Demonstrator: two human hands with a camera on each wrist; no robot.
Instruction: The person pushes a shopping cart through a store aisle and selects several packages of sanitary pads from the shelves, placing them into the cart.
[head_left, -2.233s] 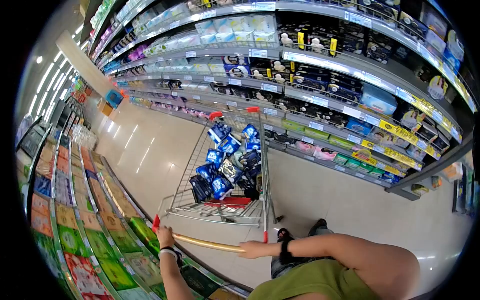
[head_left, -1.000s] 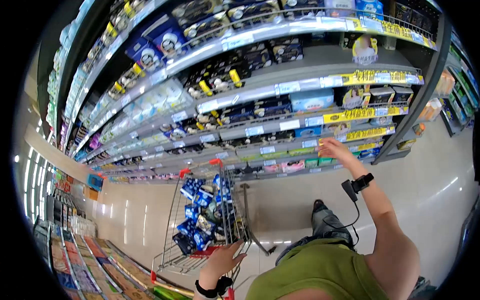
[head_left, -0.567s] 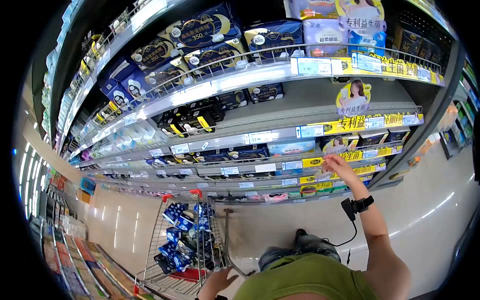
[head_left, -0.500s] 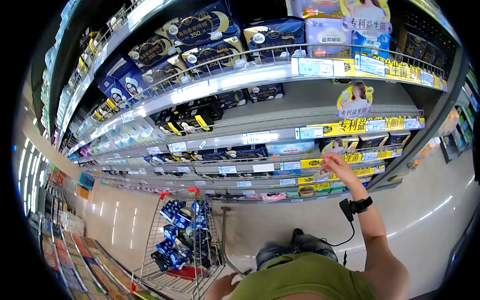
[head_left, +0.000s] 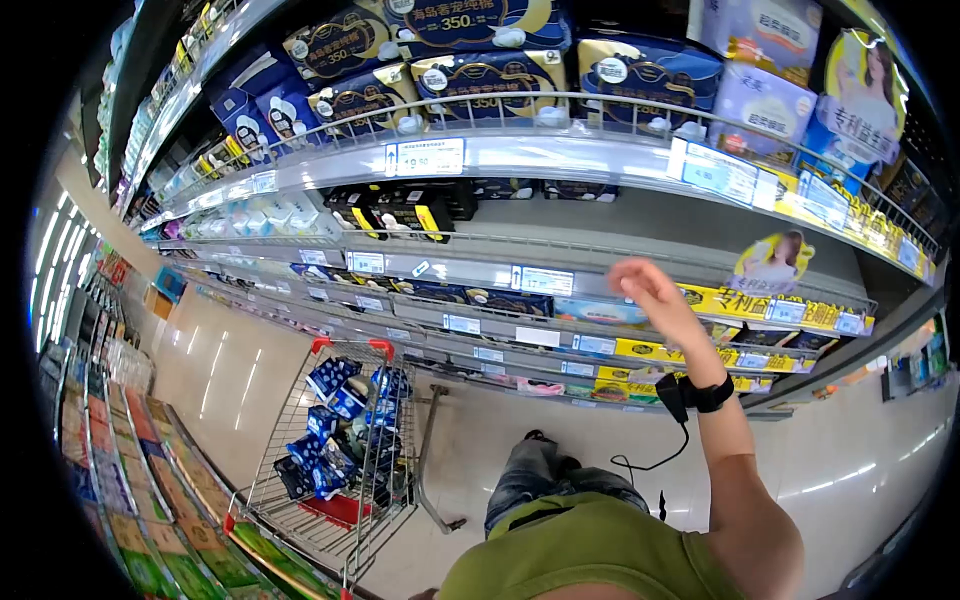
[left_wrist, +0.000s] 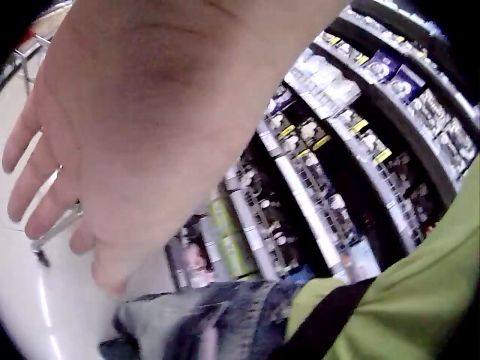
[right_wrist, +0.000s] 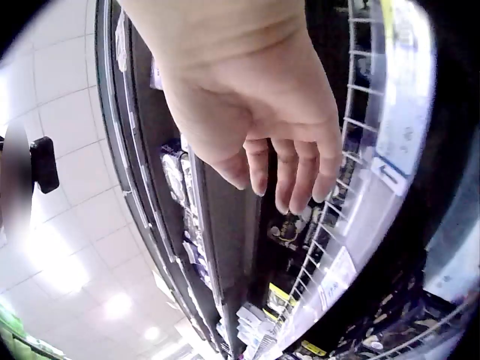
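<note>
My right hand (head_left: pixel 655 300) reaches out in front of the store shelf, at the height of a half-bare tier. In the right wrist view that hand (right_wrist: pixel 259 112) holds nothing; its fingers are loosely bent beside the wire shelf guard (right_wrist: pixel 349 127). Navy sanitary pad packs (head_left: pixel 490 90) marked 350 stand on the tier above, with lilac packs (head_left: pixel 765 105) to their right. My left hand (left_wrist: pixel 142 135) hangs near the jeans in the left wrist view, fingers loose and holding nothing. The shopping cart (head_left: pixel 330 450) stands at my left, loaded with blue and black packs (head_left: pixel 325 420).
Black packs (head_left: pixel 400 212) sit at the left of the half-bare tier. A yellow-edged promo card (head_left: pixel 770 262) juts from the shelf front on the right. Low display racks (head_left: pixel 130 480) line the left side. The cart's legs reach over the tiled floor (head_left: pixel 225 375).
Both hands have let go of the cart handle. My right hand rose to the shelf and has lately moved slightly left and up. The left hand dropped toward my side. The shelf appears closer.
</note>
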